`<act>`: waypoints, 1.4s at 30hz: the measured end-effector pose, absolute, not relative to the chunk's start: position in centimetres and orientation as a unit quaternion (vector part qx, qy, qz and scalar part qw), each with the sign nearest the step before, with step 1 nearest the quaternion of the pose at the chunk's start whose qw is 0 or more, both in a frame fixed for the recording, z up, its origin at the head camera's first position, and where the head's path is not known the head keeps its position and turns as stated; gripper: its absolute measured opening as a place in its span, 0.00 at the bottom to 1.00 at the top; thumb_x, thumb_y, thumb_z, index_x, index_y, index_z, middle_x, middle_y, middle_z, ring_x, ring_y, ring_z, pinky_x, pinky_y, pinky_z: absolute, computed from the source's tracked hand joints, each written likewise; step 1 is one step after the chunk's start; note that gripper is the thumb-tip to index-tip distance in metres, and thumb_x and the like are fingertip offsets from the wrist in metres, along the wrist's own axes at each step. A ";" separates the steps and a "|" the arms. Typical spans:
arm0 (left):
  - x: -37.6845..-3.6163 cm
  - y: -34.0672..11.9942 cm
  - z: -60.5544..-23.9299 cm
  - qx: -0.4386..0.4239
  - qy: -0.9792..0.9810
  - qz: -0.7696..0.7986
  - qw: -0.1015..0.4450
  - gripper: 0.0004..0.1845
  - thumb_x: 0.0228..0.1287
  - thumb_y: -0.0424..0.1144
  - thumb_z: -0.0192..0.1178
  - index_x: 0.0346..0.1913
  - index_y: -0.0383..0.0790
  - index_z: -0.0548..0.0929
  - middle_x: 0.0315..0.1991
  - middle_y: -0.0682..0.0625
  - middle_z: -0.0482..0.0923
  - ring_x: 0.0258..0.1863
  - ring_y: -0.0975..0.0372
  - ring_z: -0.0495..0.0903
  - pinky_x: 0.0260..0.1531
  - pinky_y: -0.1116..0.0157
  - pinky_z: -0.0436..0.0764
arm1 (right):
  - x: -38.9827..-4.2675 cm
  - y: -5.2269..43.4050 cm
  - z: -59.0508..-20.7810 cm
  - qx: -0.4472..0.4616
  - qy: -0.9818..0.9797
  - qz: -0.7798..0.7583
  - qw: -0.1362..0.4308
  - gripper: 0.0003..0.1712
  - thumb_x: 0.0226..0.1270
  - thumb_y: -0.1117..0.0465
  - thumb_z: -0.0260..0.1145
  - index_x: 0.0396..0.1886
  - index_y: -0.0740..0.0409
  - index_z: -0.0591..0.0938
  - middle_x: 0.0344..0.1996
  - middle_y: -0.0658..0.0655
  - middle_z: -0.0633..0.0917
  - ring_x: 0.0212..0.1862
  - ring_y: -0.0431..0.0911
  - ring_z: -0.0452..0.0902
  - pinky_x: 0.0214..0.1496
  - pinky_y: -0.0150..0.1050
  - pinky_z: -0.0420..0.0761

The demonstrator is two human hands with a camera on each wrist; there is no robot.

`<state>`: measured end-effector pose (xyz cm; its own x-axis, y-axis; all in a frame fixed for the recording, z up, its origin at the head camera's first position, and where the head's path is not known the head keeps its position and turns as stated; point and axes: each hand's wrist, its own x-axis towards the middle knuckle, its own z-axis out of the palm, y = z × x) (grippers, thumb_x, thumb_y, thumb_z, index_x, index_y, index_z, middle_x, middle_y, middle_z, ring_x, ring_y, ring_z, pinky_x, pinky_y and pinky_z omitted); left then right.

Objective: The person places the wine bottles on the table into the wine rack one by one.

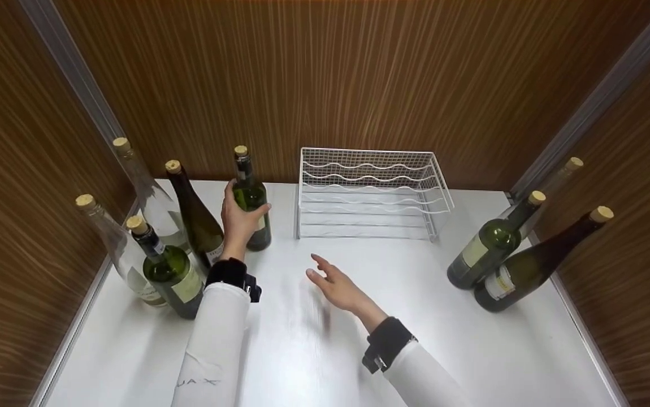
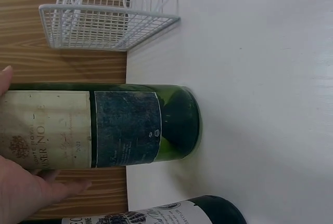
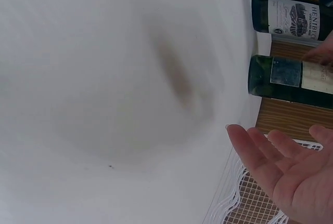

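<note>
My left hand grips a green wine bottle with a cork stopper, thumb to the right and fingers around its upper body. The bottle stands upright on the white tabletop; its cream and dark blue label faces the left wrist view. Beside it on the left stands a dark brown wine bottle, partly behind that hand and wrist. Above the middle of the table my right hand holds nothing, its fingers extended and apart in the right wrist view. A white wire rack stands right of the gripped bottle.
At left stand another green bottle and two clear bottles, one in front and one behind. At right are a green bottle, a brown bottle and a clear bottle. Wood-grain walls enclose the table.
</note>
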<state>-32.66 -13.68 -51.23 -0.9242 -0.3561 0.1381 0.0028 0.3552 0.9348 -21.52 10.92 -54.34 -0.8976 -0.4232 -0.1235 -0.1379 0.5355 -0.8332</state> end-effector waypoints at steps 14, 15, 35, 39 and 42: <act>-31.5 -13.1 -52.0 0.059 -0.806 -0.544 0.228 0.45 0.45 0.35 0.78 0.68 0.41 0.66 0.61 0.43 0.72 0.62 0.52 0.70 0.64 0.53 0.65 | -21.7 11.0 -53.9 -0.124 0.840 -0.496 0.183 0.40 0.75 0.35 0.47 0.77 0.53 0.59 0.67 0.66 0.69 0.59 0.61 0.72 0.56 0.55 0.77; -31.3 -13.0 -52.1 0.052 -0.805 -0.542 0.235 0.44 0.45 0.35 0.79 0.67 0.40 0.67 0.60 0.43 0.72 0.62 0.52 0.70 0.64 0.53 0.65 | -21.7 11.1 -53.9 -0.119 0.835 -0.503 0.188 0.40 0.75 0.34 0.47 0.77 0.52 0.59 0.67 0.66 0.69 0.59 0.61 0.72 0.54 0.54 0.78; -27.4 -9.6 -54.1 -0.106 -0.837 -0.452 0.289 0.42 0.37 0.26 0.78 0.61 0.36 0.71 0.53 0.42 0.76 0.55 0.49 0.73 0.59 0.52 0.69 | -21.4 11.8 -51.0 -0.086 0.688 -0.670 0.266 0.35 0.78 0.39 0.45 0.62 0.66 0.72 0.52 0.66 0.80 0.54 0.59 0.79 0.51 0.52 0.81; -27.0 -9.2 -54.7 -0.144 -0.841 -0.416 0.314 0.41 0.35 0.26 0.79 0.59 0.34 0.73 0.52 0.42 0.76 0.55 0.49 0.74 0.60 0.51 0.67 | -21.3 11.6 -50.4 -0.051 0.630 -0.717 0.292 0.37 0.76 0.36 0.46 0.61 0.66 0.73 0.48 0.63 0.82 0.52 0.57 0.81 0.50 0.52 0.82; -26.7 -9.0 -55.2 -0.157 -0.851 -0.391 0.313 0.42 0.31 0.25 0.80 0.58 0.35 0.74 0.53 0.42 0.76 0.56 0.48 0.73 0.60 0.49 0.67 | -21.3 11.5 -50.1 -0.022 0.583 -0.752 0.307 0.38 0.76 0.36 0.47 0.61 0.67 0.72 0.47 0.63 0.82 0.50 0.57 0.82 0.50 0.52 0.82</act>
